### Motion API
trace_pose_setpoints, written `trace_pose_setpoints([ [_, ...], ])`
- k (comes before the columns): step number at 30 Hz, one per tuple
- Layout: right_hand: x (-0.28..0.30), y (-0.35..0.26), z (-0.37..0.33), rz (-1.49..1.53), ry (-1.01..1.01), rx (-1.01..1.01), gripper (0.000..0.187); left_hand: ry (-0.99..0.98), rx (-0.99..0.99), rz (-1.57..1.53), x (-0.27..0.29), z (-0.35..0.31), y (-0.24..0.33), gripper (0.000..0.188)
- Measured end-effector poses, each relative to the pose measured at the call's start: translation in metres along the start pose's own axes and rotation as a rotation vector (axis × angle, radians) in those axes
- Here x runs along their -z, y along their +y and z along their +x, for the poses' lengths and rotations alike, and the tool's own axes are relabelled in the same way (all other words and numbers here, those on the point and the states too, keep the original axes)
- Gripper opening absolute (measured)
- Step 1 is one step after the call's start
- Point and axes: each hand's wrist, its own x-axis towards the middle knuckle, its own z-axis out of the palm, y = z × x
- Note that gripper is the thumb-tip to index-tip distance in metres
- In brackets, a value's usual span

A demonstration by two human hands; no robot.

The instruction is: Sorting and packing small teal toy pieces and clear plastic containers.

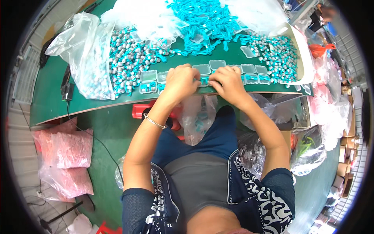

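My left hand (181,81) and my right hand (229,83) meet at the table's near edge, fingers bent inward. Between them lies a small clear plastic case (204,81) with bright teal cord inside, gripped from both sides by the fingertips; my fingers cover part of it. It belongs to a row of such cases with their lids folded back. The case at the left end (148,87) holds grey-and-teal pieces, and those at the right end (264,79) hold teal cord.
Beyond the row spreads a heap of teal cords (202,27). Loose grey-and-teal pieces (126,58) lie at the left by a clear bag (87,58); more fill a white tray (298,54) at the right. Bags of pink material (66,156) stand on the floor.
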Motion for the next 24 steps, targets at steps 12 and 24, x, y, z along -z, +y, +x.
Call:
trace_pose_setpoints([
  [12,0.019,0.033,0.018,-0.085,0.153,0.011,0.003,-0.023,-0.002,-0.035,0.006,0.000,-0.008,0.018],
  [24,0.039,0.137,0.042,-0.395,-0.115,-0.609,0.023,0.078,0.160,-0.249,0.024,-0.007,-0.043,0.017],
])
